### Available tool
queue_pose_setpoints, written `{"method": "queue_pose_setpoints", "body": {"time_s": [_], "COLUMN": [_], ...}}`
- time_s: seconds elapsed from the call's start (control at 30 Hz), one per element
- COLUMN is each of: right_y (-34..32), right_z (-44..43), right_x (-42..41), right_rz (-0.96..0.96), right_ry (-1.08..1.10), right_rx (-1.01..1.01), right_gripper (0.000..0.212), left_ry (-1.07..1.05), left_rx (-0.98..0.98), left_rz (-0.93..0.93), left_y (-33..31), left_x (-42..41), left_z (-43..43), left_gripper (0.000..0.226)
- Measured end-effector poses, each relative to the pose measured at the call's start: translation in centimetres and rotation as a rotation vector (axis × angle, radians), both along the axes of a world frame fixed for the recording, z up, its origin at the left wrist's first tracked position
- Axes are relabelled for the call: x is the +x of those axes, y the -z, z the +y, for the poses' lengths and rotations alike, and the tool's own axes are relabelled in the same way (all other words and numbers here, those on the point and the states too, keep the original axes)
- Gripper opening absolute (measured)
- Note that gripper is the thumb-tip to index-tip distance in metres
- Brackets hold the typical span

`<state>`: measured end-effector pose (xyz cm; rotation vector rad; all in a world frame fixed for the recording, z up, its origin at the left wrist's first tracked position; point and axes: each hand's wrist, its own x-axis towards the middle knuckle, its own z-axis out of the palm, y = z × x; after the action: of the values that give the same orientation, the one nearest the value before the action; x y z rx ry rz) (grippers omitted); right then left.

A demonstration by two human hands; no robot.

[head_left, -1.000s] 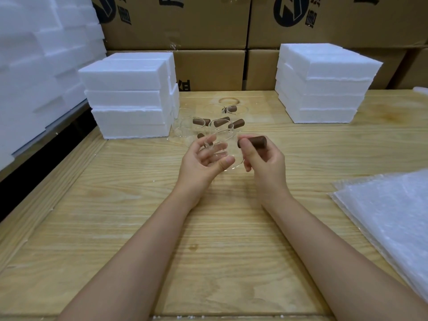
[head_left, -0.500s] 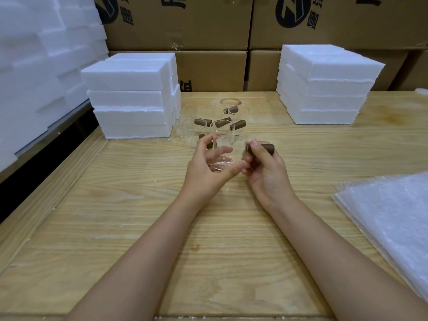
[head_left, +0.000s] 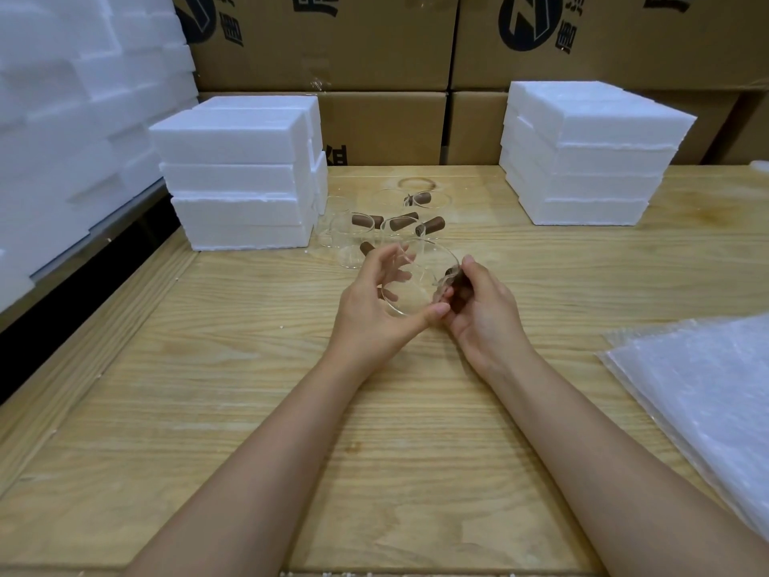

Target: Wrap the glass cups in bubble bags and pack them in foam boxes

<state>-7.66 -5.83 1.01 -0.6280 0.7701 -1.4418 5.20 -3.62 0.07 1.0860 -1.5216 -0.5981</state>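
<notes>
A clear glass cup (head_left: 416, 281) with a brown wooden handle is held above the middle of the wooden table (head_left: 233, 393), tilted. My left hand (head_left: 374, 301) cups its body with fingers and thumb curled round it. My right hand (head_left: 478, 306) grips the brown handle, mostly hidden in the fingers. Several more glass cups (head_left: 370, 226) with brown handles stand behind, between two stacks of white foam boxes, one on the left (head_left: 241, 177) and one on the right (head_left: 586, 156). A pile of bubble bags (head_left: 707, 393) lies at the right edge.
Cardboard cartons (head_left: 324, 43) line the back wall. More white foam (head_left: 70, 97) is piled at the far left beyond the table's edge.
Both hands have brought the cup slightly nearer and lower. My right hand has closed further round the handle, hiding most of it, and the cup has turned in my left hand.
</notes>
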Motion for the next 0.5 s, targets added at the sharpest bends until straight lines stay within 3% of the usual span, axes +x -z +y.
{"method": "queue_pose_setpoints", "body": {"time_s": [0.3, 0.5], "right_y": [-0.37, -0.64], "right_z": [0.24, 0.54], "right_x": [0.13, 0.33], "right_rz": [0.078, 0.007], "right_ry": [-0.013, -0.025], "right_rx": [0.022, -0.012], "right_gripper": [0.019, 0.016], "left_ry": [-0.038, -0.095], "left_rx": [-0.212, -0.261], "left_rz": [-0.055, -0.075], "left_y": [0.29, 0.83], "left_x": [0.18, 0.37], "left_z": [-0.39, -1.01], "left_gripper": [0.075, 0.075]}}
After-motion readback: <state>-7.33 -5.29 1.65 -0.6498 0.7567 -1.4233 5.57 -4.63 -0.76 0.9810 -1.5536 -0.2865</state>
